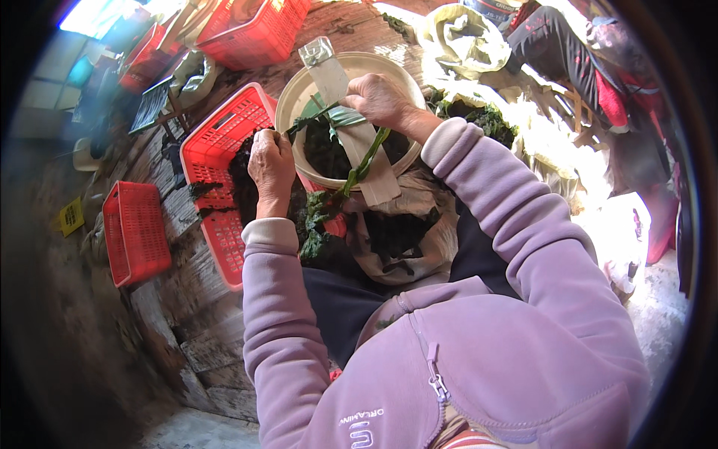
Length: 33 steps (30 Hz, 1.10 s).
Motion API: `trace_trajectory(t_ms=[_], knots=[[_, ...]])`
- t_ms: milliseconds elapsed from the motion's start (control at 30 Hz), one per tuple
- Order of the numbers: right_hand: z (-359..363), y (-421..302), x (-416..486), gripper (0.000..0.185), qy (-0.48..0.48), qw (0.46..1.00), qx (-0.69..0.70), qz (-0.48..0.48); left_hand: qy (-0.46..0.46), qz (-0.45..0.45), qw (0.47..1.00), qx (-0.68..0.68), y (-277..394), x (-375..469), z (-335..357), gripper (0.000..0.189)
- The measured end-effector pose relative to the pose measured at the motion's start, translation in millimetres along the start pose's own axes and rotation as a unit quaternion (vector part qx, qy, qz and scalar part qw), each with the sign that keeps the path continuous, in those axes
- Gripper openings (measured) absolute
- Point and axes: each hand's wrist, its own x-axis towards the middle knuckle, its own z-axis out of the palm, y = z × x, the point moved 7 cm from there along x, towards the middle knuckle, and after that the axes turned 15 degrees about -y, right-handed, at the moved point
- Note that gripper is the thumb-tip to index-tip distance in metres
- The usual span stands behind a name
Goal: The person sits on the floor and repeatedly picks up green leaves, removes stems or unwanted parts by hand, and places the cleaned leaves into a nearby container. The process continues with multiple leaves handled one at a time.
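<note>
Between my two hands runs a dark green strand, seemingly seaweed (311, 118), over a round pale tub (415, 90). My left hand (271, 163) pinches its left end beside the tub's rim. My right hand (377, 100) is closed on the other part, above a wooden board (364, 147) that lies across the tub, with green strips tied round it. A green frond (370, 160) hangs over the board's lower part. Dark leafy material (325, 154) lies inside the tub. More dark seaweed (244, 174) fills part of a red plastic basket (210, 163) at my left hand.
An open sack (443, 247) with dark contents stands before my lap. Red baskets stand at left (137, 233) and top (252, 39). Upper right are a pale sack (463, 42), a leafy heap (488, 123) and another person's leg (561, 50). Wooden boards (224, 342) form the surface beneath.
</note>
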Motion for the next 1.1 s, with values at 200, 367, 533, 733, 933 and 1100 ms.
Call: trace_trajectory(t_ms=[200, 367, 533, 733, 933, 1100], knots=[[21.3, 35.3, 16.3, 0.024, -0.010, 0.987, -0.024, 0.157, -0.012, -0.015, 0.979, 0.204, 15.9, 32.9, 79.4, 0.011], [20.8, 31.2, 11.4, 0.024, -0.009, 0.993, -0.028, 0.112, -0.004, -0.075, 0.975, 0.209, 9.5, 40.0, 66.9, 0.011], [24.6, 40.6, 12.0, 0.025, 0.016, 0.992, 0.035, 0.123, -0.061, -0.024, 0.955, 0.290, 2.2, 35.0, 73.7, 0.012], [32.6, 58.7, 13.9, 0.023, 0.025, 0.986, 0.119, 0.112, -0.065, -0.042, 0.974, 0.215, -0.5, 27.7, 89.6, 0.043], [28.9, 55.3, -11.4, 0.023, 0.084, 0.927, 0.350, 0.103, -0.120, -0.053, 0.936, -0.326, 21.7, -23.6, 96.6, 0.043], [0.8, 9.3, -52.6, 0.016, 0.120, 0.865, 0.484, 0.057, -0.166, -0.065, 0.959, -0.222, 53.0, -42.3, 83.5, 0.026]])
